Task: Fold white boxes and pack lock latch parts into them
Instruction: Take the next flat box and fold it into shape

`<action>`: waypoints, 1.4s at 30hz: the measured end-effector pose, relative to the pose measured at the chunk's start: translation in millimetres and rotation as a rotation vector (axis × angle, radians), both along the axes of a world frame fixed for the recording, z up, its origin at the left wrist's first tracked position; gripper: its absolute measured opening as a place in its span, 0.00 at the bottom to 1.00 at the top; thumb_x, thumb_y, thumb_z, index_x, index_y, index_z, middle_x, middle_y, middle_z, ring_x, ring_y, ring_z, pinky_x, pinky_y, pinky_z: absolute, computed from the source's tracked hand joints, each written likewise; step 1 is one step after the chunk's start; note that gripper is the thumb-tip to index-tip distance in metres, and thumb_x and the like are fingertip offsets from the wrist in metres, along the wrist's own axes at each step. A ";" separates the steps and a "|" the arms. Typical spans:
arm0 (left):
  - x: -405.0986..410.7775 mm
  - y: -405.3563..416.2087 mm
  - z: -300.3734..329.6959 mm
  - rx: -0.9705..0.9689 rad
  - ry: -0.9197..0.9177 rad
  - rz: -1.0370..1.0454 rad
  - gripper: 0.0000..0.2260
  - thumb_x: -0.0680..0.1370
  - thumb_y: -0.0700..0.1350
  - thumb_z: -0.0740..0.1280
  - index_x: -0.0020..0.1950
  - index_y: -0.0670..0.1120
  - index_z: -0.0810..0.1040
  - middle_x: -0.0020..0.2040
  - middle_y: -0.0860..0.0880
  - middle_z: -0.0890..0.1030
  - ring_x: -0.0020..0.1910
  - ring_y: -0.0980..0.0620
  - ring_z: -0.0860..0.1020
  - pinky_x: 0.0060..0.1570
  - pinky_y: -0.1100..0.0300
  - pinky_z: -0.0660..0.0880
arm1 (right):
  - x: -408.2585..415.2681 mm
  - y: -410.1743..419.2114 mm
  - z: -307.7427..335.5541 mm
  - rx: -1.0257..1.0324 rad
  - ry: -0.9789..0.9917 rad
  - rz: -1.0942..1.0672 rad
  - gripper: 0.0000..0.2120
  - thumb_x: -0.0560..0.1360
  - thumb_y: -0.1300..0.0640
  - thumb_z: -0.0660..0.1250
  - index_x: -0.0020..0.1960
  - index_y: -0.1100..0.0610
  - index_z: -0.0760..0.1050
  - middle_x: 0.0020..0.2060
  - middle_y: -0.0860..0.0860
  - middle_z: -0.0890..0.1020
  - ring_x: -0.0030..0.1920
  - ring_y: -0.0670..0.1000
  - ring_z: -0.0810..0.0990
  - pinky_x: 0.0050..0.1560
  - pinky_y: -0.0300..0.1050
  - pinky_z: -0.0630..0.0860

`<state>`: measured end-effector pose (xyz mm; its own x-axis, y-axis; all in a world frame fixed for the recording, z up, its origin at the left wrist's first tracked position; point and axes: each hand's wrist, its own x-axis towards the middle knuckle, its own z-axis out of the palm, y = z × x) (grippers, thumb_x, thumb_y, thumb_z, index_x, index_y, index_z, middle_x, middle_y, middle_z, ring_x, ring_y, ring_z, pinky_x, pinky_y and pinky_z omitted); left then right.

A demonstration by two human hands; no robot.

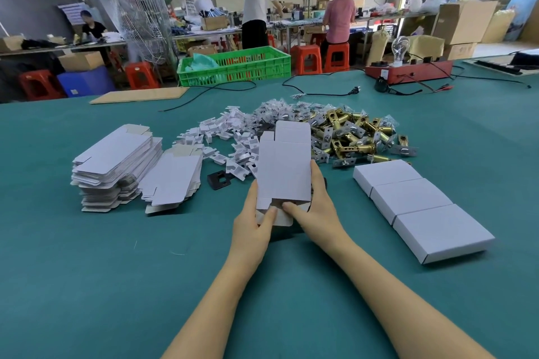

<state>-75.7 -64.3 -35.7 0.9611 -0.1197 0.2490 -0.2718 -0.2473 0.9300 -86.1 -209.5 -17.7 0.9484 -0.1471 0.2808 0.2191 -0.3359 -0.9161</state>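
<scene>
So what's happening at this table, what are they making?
A person is folding a white box at a green table. Both hands, left and right, hold it upright and work the flaps at its near end. Flat unfolded boxes are stacked on the left, three finished boxes lie in a row on the right, and a pile of brass latch parts and small white inserts waits behind. Nothing is packed into this box yet, as far as can be seen.

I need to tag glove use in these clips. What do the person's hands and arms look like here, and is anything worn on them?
Both arms are bare from the frame's lower edge to the fingertips: no sleeves in view, no gloves, no watch, bracelet or ring visible on the left hand or the right hand. Fingernails look short and unpainted.
</scene>
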 end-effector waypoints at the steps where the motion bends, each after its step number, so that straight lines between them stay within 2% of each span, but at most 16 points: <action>1: 0.3 -0.1 -1.0 0.014 0.001 0.005 0.29 0.80 0.34 0.65 0.78 0.49 0.61 0.48 0.80 0.75 0.50 0.77 0.74 0.49 0.79 0.67 | -0.4 1.3 0.2 -0.008 -0.009 -0.008 0.45 0.71 0.64 0.70 0.79 0.49 0.47 0.73 0.39 0.60 0.71 0.42 0.63 0.69 0.43 0.65; 4: 1.3 -0.1 -3.4 0.028 0.007 0.002 0.30 0.79 0.32 0.64 0.78 0.48 0.62 0.46 0.79 0.75 0.50 0.77 0.74 0.51 0.78 0.68 | -1.2 4.9 0.5 -0.041 -0.047 -0.042 0.43 0.71 0.67 0.65 0.78 0.48 0.48 0.76 0.44 0.60 0.74 0.46 0.62 0.68 0.47 0.68; 6: -0.1 0.2 -0.6 0.010 0.005 -0.009 0.30 0.78 0.32 0.65 0.78 0.50 0.62 0.50 0.80 0.75 0.54 0.76 0.74 0.54 0.76 0.70 | -1.5 6.5 -0.7 -0.066 -0.055 -0.055 0.43 0.72 0.67 0.65 0.78 0.47 0.46 0.76 0.43 0.58 0.74 0.44 0.61 0.65 0.39 0.66; 9: -1.5 -0.4 3.4 -0.074 -0.009 -0.017 0.28 0.77 0.37 0.69 0.75 0.52 0.67 0.59 0.71 0.78 0.60 0.67 0.76 0.58 0.71 0.71 | -3.0 7.9 -2.8 -0.086 -0.057 -0.042 0.44 0.72 0.68 0.63 0.75 0.41 0.42 0.74 0.37 0.56 0.73 0.43 0.61 0.59 0.28 0.62; 13: -2.2 -1.4 5.5 -0.148 0.045 -0.015 0.20 0.74 0.50 0.73 0.65 0.57 0.73 0.55 0.66 0.81 0.54 0.62 0.81 0.52 0.69 0.76 | -4.0 10.6 -6.1 -0.111 -0.062 -0.048 0.47 0.70 0.71 0.60 0.74 0.36 0.41 0.72 0.38 0.59 0.69 0.48 0.67 0.55 0.33 0.66; 15: -1.7 -1.6 5.5 -0.221 0.084 0.001 0.16 0.75 0.53 0.72 0.61 0.54 0.75 0.57 0.58 0.83 0.56 0.60 0.81 0.55 0.65 0.77 | -4.2 12.1 -6.8 -0.150 -0.093 -0.046 0.49 0.69 0.71 0.59 0.72 0.33 0.39 0.73 0.41 0.62 0.65 0.49 0.69 0.50 0.32 0.66; 18: -1.4 -1.6 9.9 -0.276 0.113 0.026 0.16 0.71 0.58 0.68 0.55 0.52 0.78 0.53 0.50 0.85 0.51 0.58 0.83 0.52 0.61 0.78 | -6.2 16.4 -6.5 -0.184 -0.127 -0.008 0.47 0.69 0.69 0.58 0.72 0.32 0.39 0.71 0.32 0.58 0.62 0.43 0.69 0.47 0.27 0.67; 21: -0.4 1.3 12.5 -0.312 0.129 0.037 0.12 0.75 0.55 0.68 0.52 0.50 0.80 0.46 0.50 0.86 0.44 0.55 0.83 0.44 0.58 0.78 | -7.5 18.9 -6.1 -0.169 -0.128 0.026 0.44 0.70 0.65 0.58 0.73 0.33 0.41 0.67 0.26 0.55 0.57 0.34 0.66 0.48 0.21 0.66; 24: 0.2 3.2 12.7 -0.331 0.133 -0.016 0.09 0.81 0.49 0.65 0.52 0.45 0.80 0.42 0.48 0.85 0.42 0.50 0.81 0.46 0.47 0.78 | -7.4 16.8 -5.0 -0.181 -0.117 0.010 0.43 0.70 0.64 0.58 0.73 0.35 0.42 0.70 0.34 0.60 0.55 0.39 0.69 0.46 0.21 0.66; 28: 0.1 1.6 13.6 -0.304 0.123 -0.023 0.12 0.77 0.54 0.68 0.50 0.46 0.79 0.41 0.55 0.84 0.41 0.56 0.81 0.41 0.63 0.76 | -7.1 17.7 -8.0 -0.250 -0.110 0.027 0.45 0.72 0.69 0.59 0.72 0.35 0.40 0.73 0.42 0.62 0.63 0.47 0.70 0.48 0.28 0.66; 31: 3.8 4.6 12.3 -0.323 0.161 -0.003 0.05 0.79 0.46 0.70 0.53 0.47 0.81 0.47 0.51 0.86 0.47 0.52 0.84 0.47 0.59 0.80 | -6.8 19.3 -10.0 -0.256 -0.116 0.056 0.44 0.72 0.69 0.58 0.73 0.36 0.40 0.75 0.44 0.61 0.64 0.48 0.70 0.49 0.27 0.67; 33: 5.9 7.4 12.3 -0.349 0.181 -0.015 0.05 0.79 0.43 0.68 0.54 0.46 0.81 0.48 0.50 0.86 0.47 0.51 0.84 0.47 0.57 0.81 | -6.7 19.1 -9.7 -0.252 -0.109 0.084 0.44 0.72 0.68 0.59 0.74 0.36 0.41 0.75 0.44 0.60 0.64 0.47 0.70 0.52 0.27 0.68; 36: 8.2 9.2 12.4 -0.366 0.204 -0.033 0.06 0.80 0.42 0.66 0.55 0.45 0.81 0.49 0.47 0.86 0.48 0.48 0.83 0.46 0.55 0.80 | -6.5 18.9 -7.1 -0.123 -0.089 0.154 0.39 0.75 0.64 0.62 0.76 0.39 0.48 0.75 0.43 0.62 0.68 0.48 0.70 0.64 0.42 0.71; 37: 9.0 9.0 12.1 -0.386 0.219 -0.051 0.06 0.81 0.42 0.65 0.56 0.45 0.80 0.51 0.46 0.86 0.49 0.47 0.83 0.47 0.53 0.80 | -6.8 17.8 -5.5 -0.011 -0.079 0.189 0.36 0.75 0.61 0.63 0.75 0.39 0.52 0.72 0.43 0.66 0.66 0.48 0.73 0.62 0.43 0.73; 39: 10.3 8.4 12.1 -0.451 0.255 -0.093 0.07 0.81 0.41 0.65 0.57 0.44 0.80 0.52 0.45 0.85 0.50 0.46 0.83 0.46 0.53 0.81 | -6.6 13.2 -0.6 0.218 -0.041 0.248 0.29 0.72 0.54 0.66 0.69 0.35 0.61 0.62 0.38 0.75 0.58 0.46 0.79 0.52 0.40 0.78; 42: 10.9 9.1 14.2 -0.508 0.247 -0.139 0.13 0.77 0.44 0.68 0.60 0.43 0.79 0.54 0.44 0.85 0.53 0.46 0.83 0.50 0.53 0.81 | -3.3 4.6 5.7 0.308 -0.011 0.225 0.20 0.73 0.50 0.70 0.61 0.37 0.68 0.54 0.37 0.79 0.52 0.41 0.80 0.47 0.35 0.77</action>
